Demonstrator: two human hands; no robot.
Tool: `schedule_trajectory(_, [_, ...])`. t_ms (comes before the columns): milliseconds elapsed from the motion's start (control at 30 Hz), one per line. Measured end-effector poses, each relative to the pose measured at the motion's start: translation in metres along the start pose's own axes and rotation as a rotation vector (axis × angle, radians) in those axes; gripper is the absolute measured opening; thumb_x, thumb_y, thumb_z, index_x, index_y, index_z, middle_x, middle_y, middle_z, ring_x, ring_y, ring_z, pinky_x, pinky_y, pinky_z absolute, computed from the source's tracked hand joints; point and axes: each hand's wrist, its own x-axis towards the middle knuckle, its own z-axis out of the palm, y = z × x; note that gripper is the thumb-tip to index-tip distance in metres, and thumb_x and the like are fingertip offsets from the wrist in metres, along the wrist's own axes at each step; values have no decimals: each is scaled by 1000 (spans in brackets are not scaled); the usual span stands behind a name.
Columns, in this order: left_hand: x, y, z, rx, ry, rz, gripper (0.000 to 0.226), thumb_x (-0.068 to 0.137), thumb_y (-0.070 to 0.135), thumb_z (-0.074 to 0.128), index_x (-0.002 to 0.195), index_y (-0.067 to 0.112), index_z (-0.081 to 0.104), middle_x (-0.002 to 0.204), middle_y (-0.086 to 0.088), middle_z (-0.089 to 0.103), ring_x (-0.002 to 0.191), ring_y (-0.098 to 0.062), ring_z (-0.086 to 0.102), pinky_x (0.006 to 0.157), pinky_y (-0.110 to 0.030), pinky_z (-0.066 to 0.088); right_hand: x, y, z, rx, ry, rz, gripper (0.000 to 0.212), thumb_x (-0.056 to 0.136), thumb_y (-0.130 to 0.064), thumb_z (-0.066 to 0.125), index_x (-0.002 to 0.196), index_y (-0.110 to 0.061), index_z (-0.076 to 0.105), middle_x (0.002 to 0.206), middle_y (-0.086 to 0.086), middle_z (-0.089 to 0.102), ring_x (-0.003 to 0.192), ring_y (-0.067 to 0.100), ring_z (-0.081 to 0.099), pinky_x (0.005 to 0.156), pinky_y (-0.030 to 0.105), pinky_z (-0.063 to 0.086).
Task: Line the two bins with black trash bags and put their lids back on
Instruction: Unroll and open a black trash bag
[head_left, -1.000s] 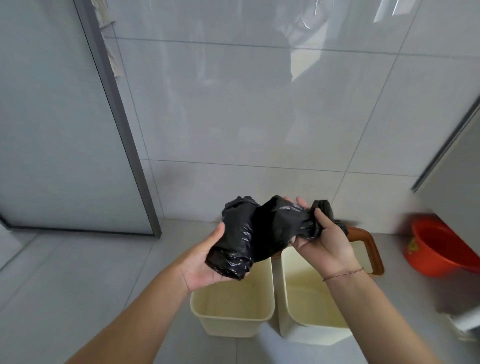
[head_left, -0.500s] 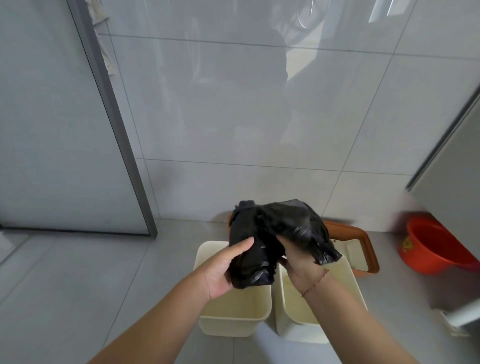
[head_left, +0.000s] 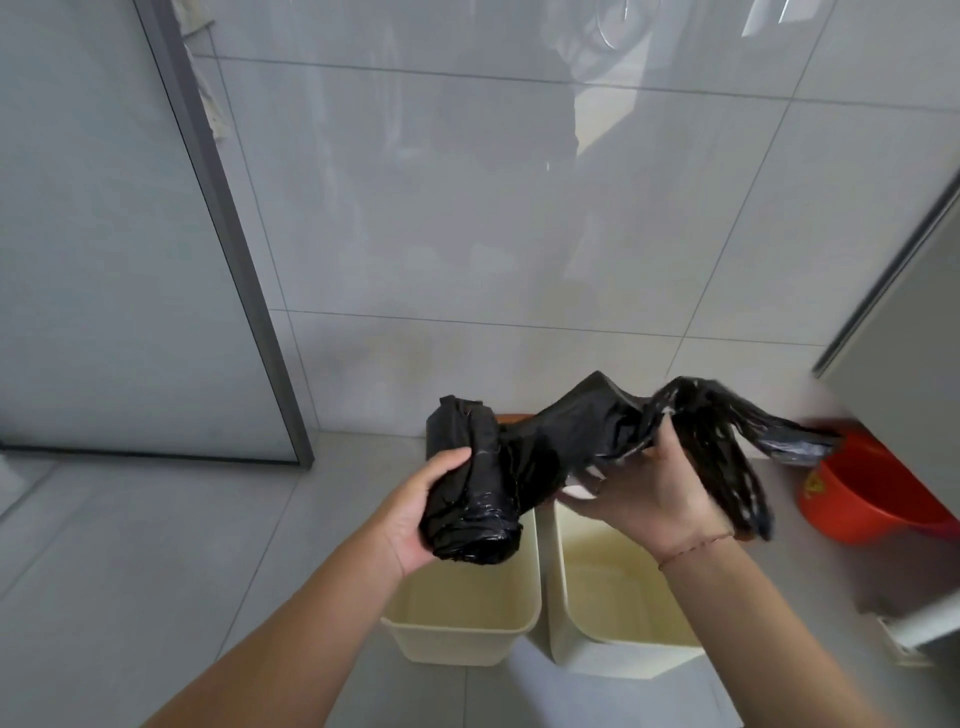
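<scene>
Two bare forearms extend into view from the lower edge, the left from 7 o'clock and the right from 5 o'clock, both angled up toward the middle. The left hand (head_left: 415, 514) is turned palm up and cupped round a black bag roll (head_left: 467, 499). Its thumb lies over the top of the roll and its fingers are hidden underneath. The right hand (head_left: 654, 499) sits at 3 o'clock from the left, apart from it and at about the same height. Its fingers are curled into the loose bag end (head_left: 727, 441), and their outline is smeared with blur. A thin cord bracelet (head_left: 696, 545) circles the right wrist.
</scene>
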Motion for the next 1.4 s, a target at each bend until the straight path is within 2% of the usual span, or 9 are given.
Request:
schedule_trajectory(100, [-3, -2, 5, 35, -68, 6, 64, 53, 27, 87, 109, 3, 68, 100, -20, 72, 83, -32, 71, 72, -38, 57, -6, 19, 11, -179, -201, 139, 70, 68, -67, 62, 118, -18, 64, 117, 9, 66, 115, 32, 54, 89, 55, 49])
schedule_trajectory(233, [-3, -10, 13, 50, -132, 5, 64, 43, 28, 92, 98, 2, 72, 98, -19, 72, 87, -32, 69, 79, -39, 56, -4, 43, 24, -292, -202, 98, 57, 86, -27, 60, 138, -9, 44, 144, 19, 46, 132, 37, 43, 110, 53, 34])
schedule_trajectory(500, [0, -17, 16, 69, -136, -39, 51, 48, 32, 90, 89, 4, 77, 90, -16, 75, 81, -29, 73, 72, -35, 58, 1, 57, 26, -620, -13, -116, 18, 77, 0, 69, 94, -7, 71, 93, 9, 76, 86, 18, 70, 78, 28, 55])
schedule_trajectory(867, [5, -21, 18, 128, 15, -132, 61, 51, 47, 87, 99, 10, 77, 106, -11, 75, 94, -24, 73, 72, -31, 58, 6, 48, 15, 62, 21, 144, 30, 97, -9, 38, 96, -1, 67, 85, 16, 74, 78, 26, 70, 69, 33, 60])
schedule_trajectory(933, [5, -22, 18, 120, -3, -137, 54, 51, 44, 88, 91, 9, 79, 100, -11, 76, 89, -25, 74, 68, -31, 59, 2, 46, 20, 101, -42, 184, 18, 87, -6, 54, 97, 3, 66, 86, 19, 74, 74, 28, 73, 66, 36, 61])
schedule_trajectory(1033, [6, -21, 16, 114, -3, -149, 49, 49, 41, 89, 84, 8, 80, 94, -13, 77, 83, -27, 74, 65, -33, 59, -3, 43, 24, 193, -201, 188, 53, 42, 3, 90, 92, 8, 73, 94, 23, 73, 79, 32, 74, 66, 41, 61])
schedule_trajectory(1167, [6, -21, 11, 110, 32, -183, 39, 47, 35, 80, 70, 4, 79, 82, -14, 77, 71, -27, 75, 60, -31, 58, -2, 38, 26, 210, -262, 145, 55, 30, -2, 94, 82, 2, 75, 85, 15, 75, 73, 24, 73, 65, 35, 61])
schedule_trajectory(1300, [3, -17, 8, 145, 57, -181, 27, 61, 28, 70, 62, 1, 76, 73, -15, 75, 64, -27, 73, 58, -31, 58, 1, 25, 28, 281, -217, 108, 29, 65, -8, 75, 93, -6, 66, 75, 9, 73, 59, 18, 70, 48, 32, 59])
schedule_trajectory(1400, [1, -4, 0, 116, 106, -132, 30, 71, 25, 62, 57, 2, 75, 67, -16, 73, 58, -27, 72, 55, -30, 59, 5, 12, 18, 211, -136, -44, 29, 76, -20, 55, 90, -6, 77, 96, 13, 75, 82, 25, 74, 68, 40, 62])
